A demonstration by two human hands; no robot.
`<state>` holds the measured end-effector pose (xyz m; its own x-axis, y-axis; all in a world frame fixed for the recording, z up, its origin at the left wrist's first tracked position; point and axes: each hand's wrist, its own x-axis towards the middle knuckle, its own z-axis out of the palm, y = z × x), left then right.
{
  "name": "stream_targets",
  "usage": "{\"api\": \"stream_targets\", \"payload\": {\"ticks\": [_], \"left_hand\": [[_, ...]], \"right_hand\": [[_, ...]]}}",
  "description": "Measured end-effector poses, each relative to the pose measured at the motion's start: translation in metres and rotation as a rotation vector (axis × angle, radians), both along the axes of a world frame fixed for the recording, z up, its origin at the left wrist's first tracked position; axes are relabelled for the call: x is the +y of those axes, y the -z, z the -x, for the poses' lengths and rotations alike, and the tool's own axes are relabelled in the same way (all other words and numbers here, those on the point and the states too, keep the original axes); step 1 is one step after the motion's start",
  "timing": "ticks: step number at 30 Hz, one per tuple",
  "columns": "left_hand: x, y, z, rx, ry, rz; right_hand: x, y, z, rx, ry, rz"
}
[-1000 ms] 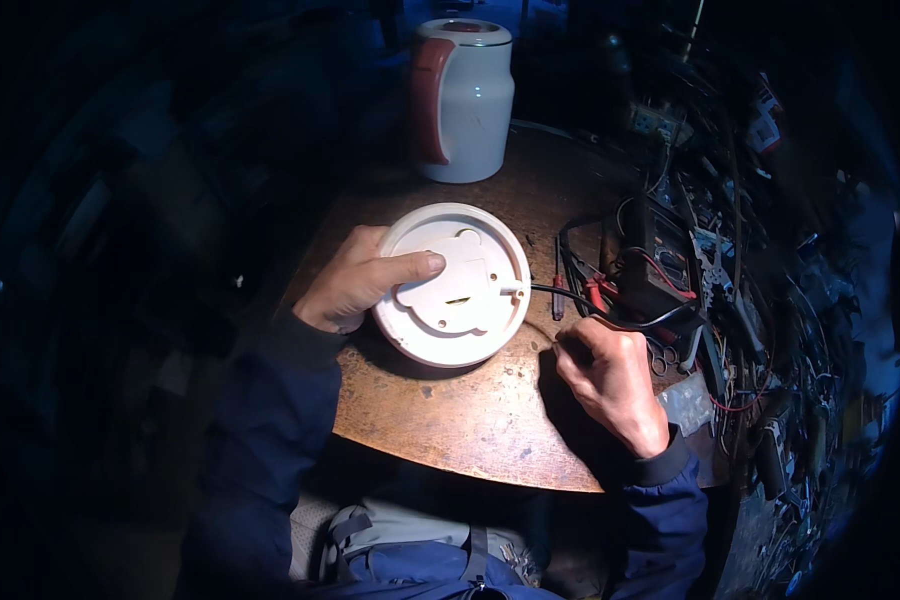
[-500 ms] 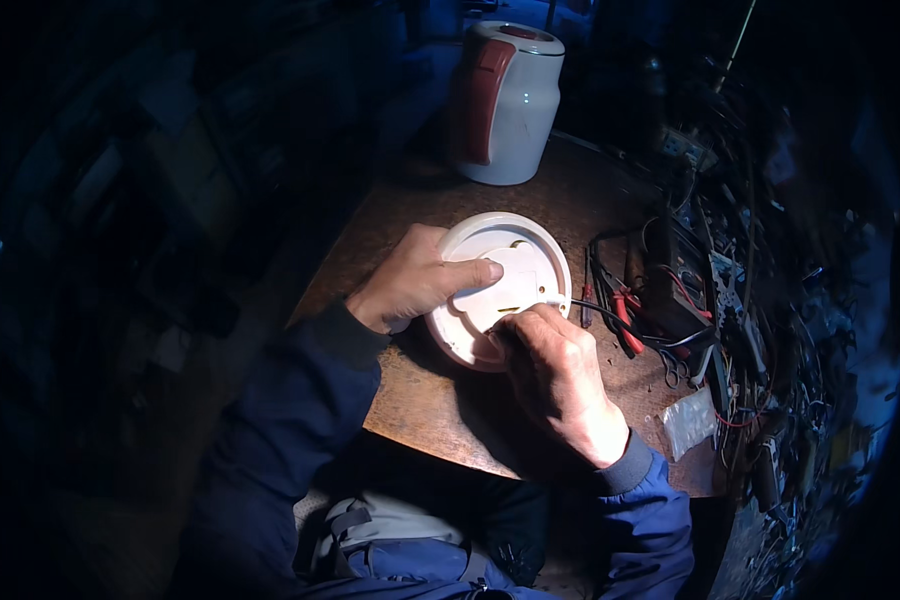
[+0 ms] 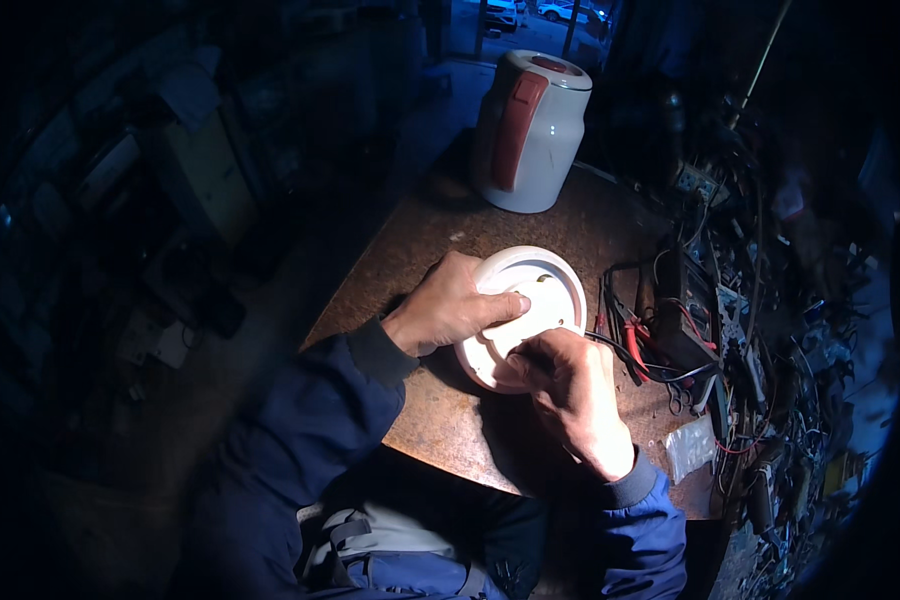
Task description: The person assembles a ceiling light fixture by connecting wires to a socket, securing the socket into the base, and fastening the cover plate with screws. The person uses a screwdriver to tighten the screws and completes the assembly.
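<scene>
A white round kettle base point(image 3: 545, 308), showing its recessed side, is held above the wooden table. My left hand point(image 3: 448, 312) grips its left rim, the thumb lying across the inner face and the fingers hidden beneath. On the near right part of the base, my right hand point(image 3: 578, 388) is closed with thumb and fingers pinched together. Whatever is between those fingers is hidden. A dark cord point(image 3: 602, 338) runs out rightward from the base, by my right knuckles. Farther back stands a white kettle point(image 3: 555, 140) with a red-brown handle.
Under the base is a worn wooden table point(image 3: 435, 415). At its right lie red-handled pliers point(image 3: 633, 345), scissors point(image 3: 679, 400) and a small clear plastic bag point(image 3: 690, 448). Tangled wires and parts point(image 3: 760, 370) crowd the right side. Surroundings are dark.
The view has shifted, so the table and kettle appear lower and farther right. My right hand now covers a slot on the base that showed before. My left hand keeps its grip.
</scene>
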<state>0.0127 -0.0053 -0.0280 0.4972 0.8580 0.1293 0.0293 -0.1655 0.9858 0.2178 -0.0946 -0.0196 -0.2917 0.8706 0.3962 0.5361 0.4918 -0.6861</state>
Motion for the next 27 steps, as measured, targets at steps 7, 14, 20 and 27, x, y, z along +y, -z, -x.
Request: {"api": "stream_targets", "payload": {"ticks": [7,14,20,27], "left_hand": [[0.001,0.001,-0.001,0.033,-0.019,0.024],[-0.003,-0.007,-0.001,0.05,-0.031,0.115],[0.0,-0.001,-0.003,0.044,-0.031,0.162],[-0.001,-0.006,-0.003,0.086,-0.032,0.17]], "right_hand": [[-0.003,0.017,-0.001,-0.264,0.005,-0.339],[-0.008,0.022,-0.006,-0.467,-0.045,-0.521],[-0.008,0.026,-0.007,-0.236,-0.003,-0.317],[-0.007,0.026,-0.006,-0.145,0.015,-0.3]]}}
